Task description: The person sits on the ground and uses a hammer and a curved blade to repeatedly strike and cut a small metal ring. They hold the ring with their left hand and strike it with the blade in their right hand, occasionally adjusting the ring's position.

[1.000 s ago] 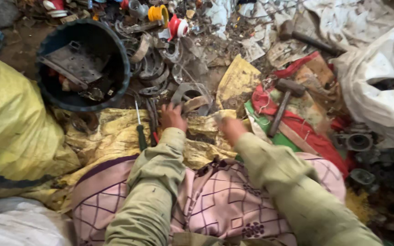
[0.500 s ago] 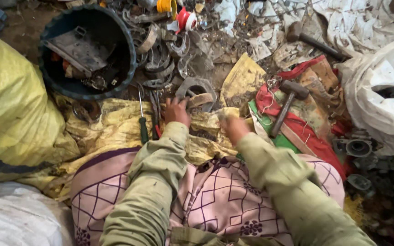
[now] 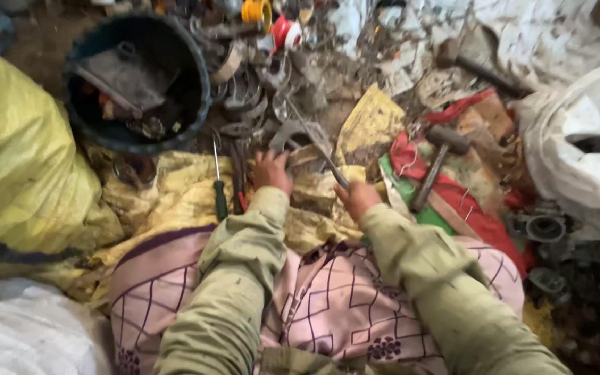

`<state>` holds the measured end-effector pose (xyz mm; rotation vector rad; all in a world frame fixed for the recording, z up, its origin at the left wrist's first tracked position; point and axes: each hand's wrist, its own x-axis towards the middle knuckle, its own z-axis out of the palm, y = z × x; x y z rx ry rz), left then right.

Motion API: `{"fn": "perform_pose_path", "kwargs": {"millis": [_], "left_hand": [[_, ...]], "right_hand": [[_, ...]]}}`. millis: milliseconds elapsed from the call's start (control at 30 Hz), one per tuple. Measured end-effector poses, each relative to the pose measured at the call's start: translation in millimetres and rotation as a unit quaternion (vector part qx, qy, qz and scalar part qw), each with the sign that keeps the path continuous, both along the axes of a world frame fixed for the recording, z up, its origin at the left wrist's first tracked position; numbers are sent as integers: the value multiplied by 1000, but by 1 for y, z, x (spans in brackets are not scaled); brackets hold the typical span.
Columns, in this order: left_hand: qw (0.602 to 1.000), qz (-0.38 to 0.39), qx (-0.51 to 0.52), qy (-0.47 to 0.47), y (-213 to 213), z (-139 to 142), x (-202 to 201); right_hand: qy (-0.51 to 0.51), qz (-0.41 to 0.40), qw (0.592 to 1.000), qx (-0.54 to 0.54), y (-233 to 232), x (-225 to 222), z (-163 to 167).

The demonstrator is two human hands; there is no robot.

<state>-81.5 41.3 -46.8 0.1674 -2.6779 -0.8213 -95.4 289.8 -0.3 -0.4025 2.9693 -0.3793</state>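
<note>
My left hand [image 3: 271, 171] rests on a curved grey metal scrap part [image 3: 298, 133] lying on a yellow sack [image 3: 168, 198] in front of my knees. My right hand [image 3: 357, 199] grips a thin metal rod [image 3: 317, 144] whose tip points up and left at that same part. A green-handled screwdriver [image 3: 219, 186] lies just left of my left hand. Both arms wear olive sleeves over a pink patterned cloth [image 3: 328, 305] on my lap.
A dark round tub [image 3: 137, 83] holding metal pieces stands at the upper left. A hammer [image 3: 436, 161] lies on red and green cloth to the right. A full yellow sack [image 3: 15, 160] fills the left, a white sack [image 3: 585, 146] the right. Scrap metal litters the ground behind.
The view has drifted downward a little. My right hand now holds the rod angled at the metal part; my left hand stays on that part.
</note>
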Motion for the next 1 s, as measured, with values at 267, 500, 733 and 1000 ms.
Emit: {"fn": "perform_pose_path", "kwargs": {"millis": [267,500,733,1000], "left_hand": [[999,-7,43,-3,1,1,1],[999,23,34,-4,2,10,3],[1000,6,23,-9,1,0,-1],[997,35,34,-61,-3,3,0]], "right_hand": [[-50,-123,873,-469,14,13,75],[-129,-47,986,-91,-28,17,64],[-90,-143,857,-488,4,4,83],[-143,-24,989,-42,-8,2,16]]}}
